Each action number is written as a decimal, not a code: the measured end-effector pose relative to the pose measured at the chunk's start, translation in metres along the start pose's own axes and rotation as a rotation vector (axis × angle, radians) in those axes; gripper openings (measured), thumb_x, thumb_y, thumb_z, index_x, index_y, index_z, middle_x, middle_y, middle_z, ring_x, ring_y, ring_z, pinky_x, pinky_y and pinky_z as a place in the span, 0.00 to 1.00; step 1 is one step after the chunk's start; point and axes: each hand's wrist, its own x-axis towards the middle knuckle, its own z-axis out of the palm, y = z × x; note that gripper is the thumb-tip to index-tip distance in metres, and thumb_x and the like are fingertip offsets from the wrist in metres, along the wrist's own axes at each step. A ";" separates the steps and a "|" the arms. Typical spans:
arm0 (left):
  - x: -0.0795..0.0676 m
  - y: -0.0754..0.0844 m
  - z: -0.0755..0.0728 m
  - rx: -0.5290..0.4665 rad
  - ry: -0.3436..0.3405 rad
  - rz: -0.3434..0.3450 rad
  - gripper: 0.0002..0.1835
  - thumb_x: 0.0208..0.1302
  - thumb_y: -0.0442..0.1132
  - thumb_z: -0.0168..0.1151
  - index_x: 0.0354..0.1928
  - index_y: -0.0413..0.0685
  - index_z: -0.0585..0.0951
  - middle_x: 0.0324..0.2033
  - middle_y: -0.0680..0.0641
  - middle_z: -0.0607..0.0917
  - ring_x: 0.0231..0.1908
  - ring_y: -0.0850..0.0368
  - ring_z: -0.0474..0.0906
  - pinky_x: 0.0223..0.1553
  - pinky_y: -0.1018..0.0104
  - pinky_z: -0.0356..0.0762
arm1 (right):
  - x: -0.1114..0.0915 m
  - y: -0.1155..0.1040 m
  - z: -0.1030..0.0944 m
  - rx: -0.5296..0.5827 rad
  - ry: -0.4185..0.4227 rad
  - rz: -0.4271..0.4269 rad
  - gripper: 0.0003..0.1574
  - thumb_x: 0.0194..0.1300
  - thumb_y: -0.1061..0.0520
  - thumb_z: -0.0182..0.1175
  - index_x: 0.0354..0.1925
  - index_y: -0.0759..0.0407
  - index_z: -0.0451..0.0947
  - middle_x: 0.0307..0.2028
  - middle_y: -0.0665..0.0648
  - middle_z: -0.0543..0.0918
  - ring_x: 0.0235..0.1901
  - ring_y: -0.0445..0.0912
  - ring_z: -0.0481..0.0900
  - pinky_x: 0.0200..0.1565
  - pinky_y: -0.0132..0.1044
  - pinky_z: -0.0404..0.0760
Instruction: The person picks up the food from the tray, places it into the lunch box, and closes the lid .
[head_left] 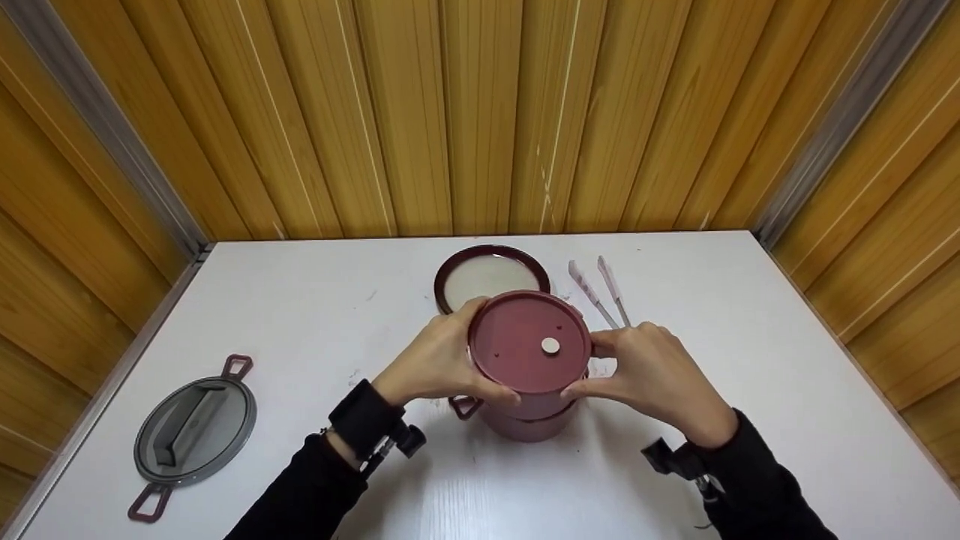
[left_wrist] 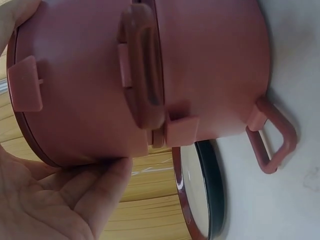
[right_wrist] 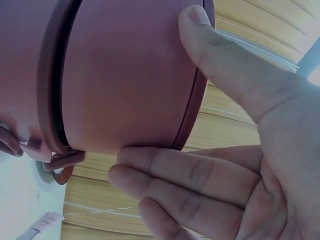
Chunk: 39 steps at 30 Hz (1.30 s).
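Note:
A maroon round lidded container with a small white button on its lid is held between both hands at the middle of the table. It stands over a matching lower container, which has loop handles. My left hand grips the upper container's left side, thumb in front and fingers behind. On the opposite side my right hand holds it between thumb and fingers. A dark gap shows between the two containers in the right wrist view; I cannot tell whether the upper one is fully seated.
A grey oval lid with two maroon loop handles and a grey bar lies at the left. Behind the containers is a dark-red-rimmed plate. Two utensils with pinkish handles lie at the back right, partly hidden. Wood-patterned walls enclose the table.

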 end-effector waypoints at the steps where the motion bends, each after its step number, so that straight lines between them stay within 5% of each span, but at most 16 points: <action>1: 0.000 0.000 0.000 0.001 -0.004 0.003 0.65 0.26 0.70 0.81 0.71 0.55 0.64 0.57 0.55 0.82 0.55 0.59 0.80 0.56 0.60 0.79 | -0.001 0.000 0.000 -0.002 0.000 0.004 0.31 0.43 0.27 0.72 0.40 0.43 0.88 0.35 0.43 0.91 0.36 0.39 0.88 0.33 0.31 0.79; 9: 0.007 -0.004 0.000 -0.037 -0.049 0.041 0.65 0.28 0.69 0.81 0.72 0.55 0.63 0.58 0.57 0.80 0.57 0.62 0.79 0.59 0.60 0.77 | -0.007 -0.001 0.000 -0.021 0.006 0.054 0.31 0.44 0.27 0.71 0.42 0.42 0.88 0.35 0.44 0.91 0.36 0.41 0.89 0.34 0.34 0.80; 14: 0.009 -0.007 -0.001 -0.064 -0.081 0.067 0.64 0.30 0.67 0.82 0.73 0.57 0.61 0.60 0.59 0.78 0.60 0.63 0.76 0.63 0.58 0.75 | -0.007 0.006 -0.006 0.026 -0.076 0.084 0.33 0.48 0.27 0.69 0.46 0.43 0.87 0.35 0.44 0.91 0.40 0.42 0.89 0.39 0.41 0.83; 20: 0.001 -0.015 0.000 -0.072 -0.083 0.008 0.72 0.30 0.70 0.80 0.78 0.56 0.51 0.67 0.58 0.72 0.68 0.59 0.70 0.69 0.53 0.68 | -0.002 0.034 -0.017 0.115 -0.133 0.140 0.28 0.46 0.30 0.74 0.41 0.43 0.83 0.34 0.39 0.88 0.39 0.39 0.86 0.45 0.40 0.83; 23: -0.009 -0.020 0.006 -0.087 -0.064 -0.016 0.72 0.30 0.67 0.82 0.77 0.57 0.51 0.68 0.57 0.72 0.70 0.58 0.68 0.70 0.51 0.67 | 0.003 0.052 -0.009 0.185 -0.140 0.166 0.39 0.41 0.34 0.78 0.50 0.44 0.77 0.44 0.45 0.85 0.47 0.44 0.84 0.51 0.43 0.81; 28: -0.023 -0.028 0.019 -0.082 -0.028 -0.039 0.58 0.33 0.57 0.85 0.71 0.64 0.64 0.64 0.59 0.76 0.67 0.59 0.71 0.70 0.52 0.68 | 0.014 0.069 0.019 0.334 -0.259 0.111 0.60 0.38 0.39 0.82 0.69 0.40 0.66 0.64 0.48 0.77 0.66 0.53 0.73 0.65 0.59 0.72; 33: -0.029 -0.033 0.026 -0.077 0.008 -0.099 0.39 0.40 0.48 0.82 0.59 0.57 0.77 0.53 0.57 0.85 0.56 0.59 0.82 0.62 0.57 0.77 | 0.016 0.074 0.033 0.366 -0.305 0.082 0.53 0.38 0.40 0.82 0.63 0.32 0.71 0.61 0.38 0.78 0.66 0.46 0.72 0.65 0.56 0.72; 39: -0.033 -0.040 0.023 -0.112 0.017 -0.099 0.22 0.49 0.40 0.76 0.49 0.54 0.83 0.42 0.55 0.89 0.46 0.60 0.87 0.52 0.62 0.83 | 0.019 0.079 0.037 0.341 -0.271 0.044 0.40 0.44 0.43 0.80 0.56 0.33 0.76 0.54 0.37 0.82 0.64 0.45 0.76 0.65 0.54 0.73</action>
